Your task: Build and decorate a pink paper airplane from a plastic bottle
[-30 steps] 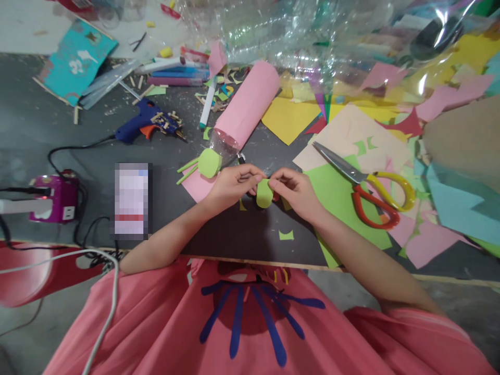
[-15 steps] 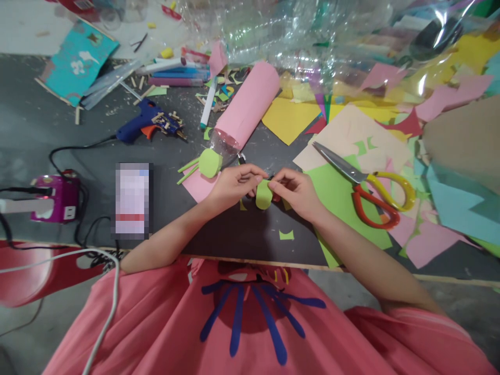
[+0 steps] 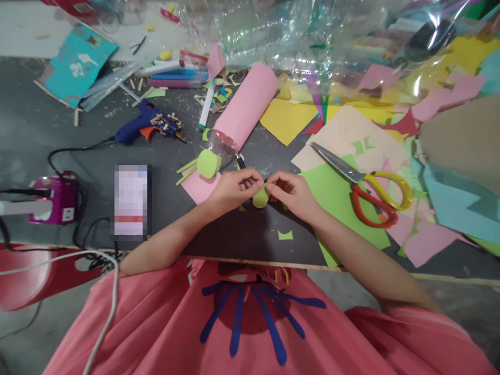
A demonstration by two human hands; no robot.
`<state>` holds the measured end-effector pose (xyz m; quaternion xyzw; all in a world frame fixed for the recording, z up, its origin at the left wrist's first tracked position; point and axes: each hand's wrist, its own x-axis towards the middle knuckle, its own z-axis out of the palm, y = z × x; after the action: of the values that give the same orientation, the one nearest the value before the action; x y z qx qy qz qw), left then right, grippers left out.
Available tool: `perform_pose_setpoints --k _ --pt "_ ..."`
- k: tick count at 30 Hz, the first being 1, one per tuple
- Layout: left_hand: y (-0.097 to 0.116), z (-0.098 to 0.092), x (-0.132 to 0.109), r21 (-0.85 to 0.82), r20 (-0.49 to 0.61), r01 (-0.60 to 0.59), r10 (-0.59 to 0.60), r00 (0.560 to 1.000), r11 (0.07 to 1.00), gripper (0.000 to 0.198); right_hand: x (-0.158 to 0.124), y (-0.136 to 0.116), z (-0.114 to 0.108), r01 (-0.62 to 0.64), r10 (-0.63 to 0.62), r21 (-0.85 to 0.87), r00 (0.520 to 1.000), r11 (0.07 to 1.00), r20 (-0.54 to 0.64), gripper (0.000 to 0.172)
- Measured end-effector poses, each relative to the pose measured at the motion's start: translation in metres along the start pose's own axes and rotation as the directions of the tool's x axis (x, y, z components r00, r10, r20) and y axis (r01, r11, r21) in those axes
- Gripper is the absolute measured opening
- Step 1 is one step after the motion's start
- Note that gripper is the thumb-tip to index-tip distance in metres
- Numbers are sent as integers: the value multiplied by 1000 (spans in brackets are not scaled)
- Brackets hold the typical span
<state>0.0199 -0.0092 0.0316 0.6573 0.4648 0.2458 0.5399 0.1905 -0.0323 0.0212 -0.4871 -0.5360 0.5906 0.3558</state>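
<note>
Between the fingertips of both hands is a small light-green paper piece, rounded at its lower end. My left hand pinches its upper left edge, and my right hand pinches the upper right edge. A dark pen-like thing lies partly hidden behind my left hand. Just beyond lies a plastic bottle wrapped in pink paper, with a round green paper piece at its neck end. A small green offcut rests on the dark table near my right wrist.
Scissors with red and yellow handles lie on green paper at the right. A blue glue gun, a phone and a purple power box are at the left. Clear plastic covers the back.
Both hands have drawn a little closer together at the green paper piece. Its upper part now looks narrower and bent between the fingers.
</note>
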Motion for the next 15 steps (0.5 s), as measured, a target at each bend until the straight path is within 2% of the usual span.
perform_pose_setpoints --k 8,15 --pt "-3 2 -1 113 -18 -120 123 992 986 13 -1 5 1 65 -64 -94 998 993 12 19" --pt "-3 2 -1 94 -4 -143 144 990 985 14 -1 2 -1 113 -110 -59 993 992 51 26"
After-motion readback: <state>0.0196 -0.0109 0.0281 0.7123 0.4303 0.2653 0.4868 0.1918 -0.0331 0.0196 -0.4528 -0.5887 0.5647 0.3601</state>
